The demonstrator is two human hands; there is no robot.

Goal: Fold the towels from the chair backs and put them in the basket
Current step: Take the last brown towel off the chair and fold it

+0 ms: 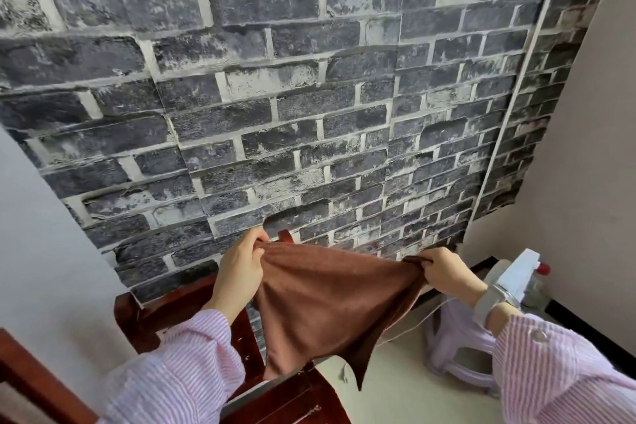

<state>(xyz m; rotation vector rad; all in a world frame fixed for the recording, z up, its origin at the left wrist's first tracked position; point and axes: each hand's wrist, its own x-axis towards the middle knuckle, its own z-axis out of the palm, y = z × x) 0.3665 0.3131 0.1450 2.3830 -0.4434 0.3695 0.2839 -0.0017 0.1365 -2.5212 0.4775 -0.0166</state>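
Note:
A brown towel hangs stretched between my two hands in front of the brick-patterned wall. My left hand pinches its upper left corner. My right hand grips the upper right corner. The towel's lower part droops to a point above the dark red wooden chair, whose back stands just below and left of the towel. No basket is in view.
A lilac plastic stool stands on the pale floor at the right, with a white bottle with a red cap on it. A white cord runs past the stool. Another dark red wooden edge shows at the bottom left.

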